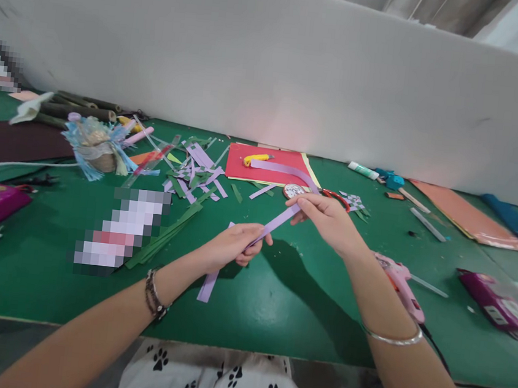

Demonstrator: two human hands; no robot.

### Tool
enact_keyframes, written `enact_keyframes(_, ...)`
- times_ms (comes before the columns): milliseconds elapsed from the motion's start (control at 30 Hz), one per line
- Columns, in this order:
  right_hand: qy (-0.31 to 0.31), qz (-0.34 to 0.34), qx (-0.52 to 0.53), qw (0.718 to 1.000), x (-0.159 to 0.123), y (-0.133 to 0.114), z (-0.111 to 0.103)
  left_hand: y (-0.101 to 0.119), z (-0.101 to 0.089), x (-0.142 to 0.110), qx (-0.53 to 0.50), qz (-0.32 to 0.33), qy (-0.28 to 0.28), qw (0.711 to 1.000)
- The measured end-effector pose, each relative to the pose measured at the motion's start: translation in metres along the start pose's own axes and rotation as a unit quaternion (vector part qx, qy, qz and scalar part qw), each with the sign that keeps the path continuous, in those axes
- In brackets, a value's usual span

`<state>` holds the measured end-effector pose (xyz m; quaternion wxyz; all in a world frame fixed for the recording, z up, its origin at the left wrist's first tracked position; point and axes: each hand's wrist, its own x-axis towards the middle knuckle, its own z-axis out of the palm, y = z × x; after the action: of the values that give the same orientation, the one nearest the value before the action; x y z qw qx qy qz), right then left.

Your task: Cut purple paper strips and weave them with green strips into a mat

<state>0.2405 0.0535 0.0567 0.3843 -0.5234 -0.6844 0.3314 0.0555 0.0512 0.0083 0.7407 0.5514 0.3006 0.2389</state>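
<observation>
A long purple paper strip (279, 219) runs between my two hands above the green table. Its near part is pinched in the fingers of my left hand (239, 242). Farther along, the thumb and fingers of my right hand (321, 216) grip it, and its free end curls away over the red sheets. Beneath my left hand lies another purple strip (208, 286), partly hidden. Just beyond my right hand are red-handled scissors (336, 197), mostly covered, and a round white patterned piece (293, 191).
A yellow cutter (257, 159) rests on red paper sheets (236, 170). Purple and green scraps (196, 172) lie left of them, near green strips (166, 237). A pink glue gun (400, 286) is by my right forearm. Purple power boxes (497, 302) sit at both sides; a grey partition (272, 66) stands behind.
</observation>
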Motion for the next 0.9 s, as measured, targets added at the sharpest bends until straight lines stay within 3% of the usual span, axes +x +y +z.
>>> enact_keyframes(100, 0.023, -0.023, -0.073, 0.997, -0.009, 0.003, 0.0, 0.002, -0.005, -0.002, 0.136, 0.037, 0.033, 0.989)
enact_keyframes(200, 0.046, -0.107, -0.224, 0.968, -0.024, -0.001, 0.006, 0.007, -0.008, -0.006, 0.327, 0.096, 0.053, 0.939)
enact_keyframes(333, -0.042, -0.178, -0.365, 0.913, -0.04, -0.013, 0.021, 0.015, -0.004, -0.014, 0.468, 0.137, 0.019, 0.873)
enact_keyframes(433, -0.096, -0.176, -0.384, 0.901, -0.044, -0.018, 0.029, 0.021, -0.001, -0.023, 0.514, 0.127, 0.012, 0.848)
enact_keyframes(733, -0.127, -0.118, -0.286, 0.942, -0.048, -0.014, 0.022, 0.031, -0.012, -0.053, 0.491, 0.085, 0.009, 0.867)
enact_keyframes(900, -0.13, -0.094, -0.296, 0.942, -0.05, -0.009, 0.021, 0.028, -0.012, -0.058, 0.445, 0.071, 0.058, 0.891)
